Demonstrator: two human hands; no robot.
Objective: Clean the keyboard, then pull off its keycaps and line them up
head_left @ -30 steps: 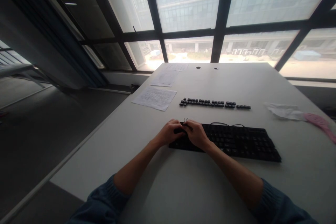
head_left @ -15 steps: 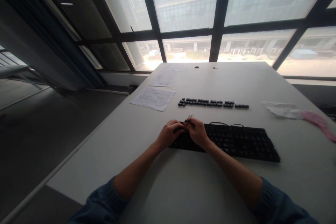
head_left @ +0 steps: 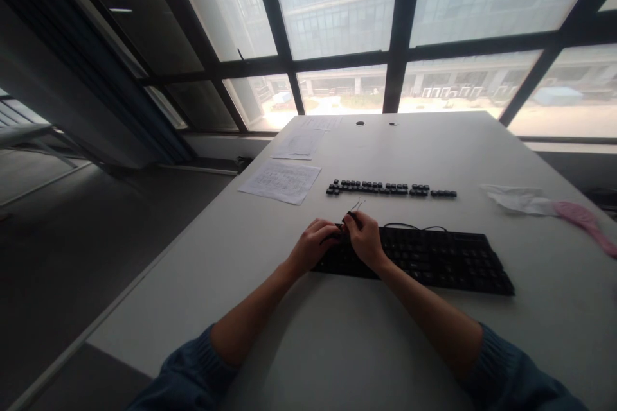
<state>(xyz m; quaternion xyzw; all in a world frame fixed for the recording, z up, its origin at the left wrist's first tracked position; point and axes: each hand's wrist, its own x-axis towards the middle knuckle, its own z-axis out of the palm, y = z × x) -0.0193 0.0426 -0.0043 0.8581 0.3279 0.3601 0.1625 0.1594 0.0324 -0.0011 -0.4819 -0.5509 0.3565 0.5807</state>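
A black keyboard [head_left: 443, 260] lies on the white table, its left part under my hands. My left hand [head_left: 311, 245] rests over its upper left end with fingers curled and thumb and forefinger close together; what lies between them is hidden. My right hand [head_left: 365, 239], just beside it, is closed on what looks like a small wire keycap puller [head_left: 355, 208], its thin prongs sticking up above the fingers. Beyond the keyboard, loose black keycaps [head_left: 371, 187] stand in rows.
Printed papers [head_left: 282, 181] lie on the left of the table [head_left: 332, 347]. A crumpled white tissue [head_left: 518, 199] and a pink hairbrush [head_left: 583, 221] are at the right. The keyboard cable [head_left: 402, 225] loops behind the keyboard. Large windows stand beyond the table.
My right hand has shifted slightly right and turned, so the wire prongs now lean more to the right. My left hand stays nearly in place at the keyboard.
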